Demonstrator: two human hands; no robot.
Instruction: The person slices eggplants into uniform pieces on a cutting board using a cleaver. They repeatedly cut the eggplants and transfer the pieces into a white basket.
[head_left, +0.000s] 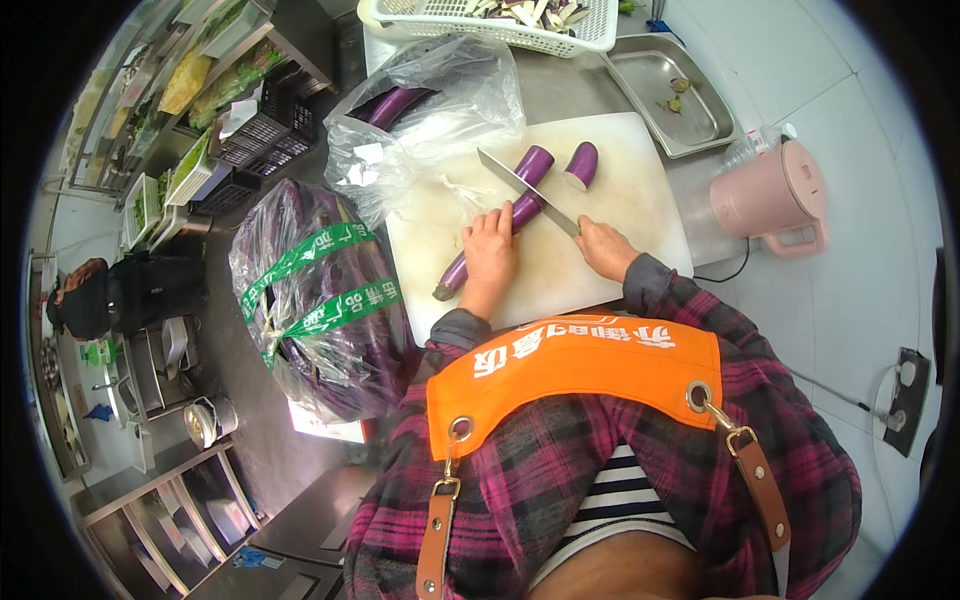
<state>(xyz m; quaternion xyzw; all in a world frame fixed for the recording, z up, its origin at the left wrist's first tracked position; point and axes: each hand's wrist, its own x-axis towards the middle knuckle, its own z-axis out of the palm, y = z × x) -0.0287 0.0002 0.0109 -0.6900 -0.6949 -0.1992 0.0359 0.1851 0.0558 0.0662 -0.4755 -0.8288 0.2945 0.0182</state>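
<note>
On a white cutting board (600, 255) lies a long purple eggplant (456, 276), set diagonally with its stem end towards me. My left hand (491, 251) presses on its middle. My right hand (604, 249) grips the handle of a kitchen knife (551, 215), whose blade crosses the eggplant beyond my left fingers. Past the blade lies the eggplant's far portion (535, 165); whether it is fully severed I cannot tell. A separate cut eggplant end (582, 165) rests to the right, its pale cut face towards me. The knife handle is mostly hidden by my right hand.
An open plastic bag (465, 97) with eggplant overlaps the board's far left corner. A bulging bag of eggplants (330, 300) stands left. Beyond are a white basket (517, 34) of cut strips and a steel tray (705, 124) with scraps. A pink kettle (772, 199) stands right; another person (127, 296) is far left.
</note>
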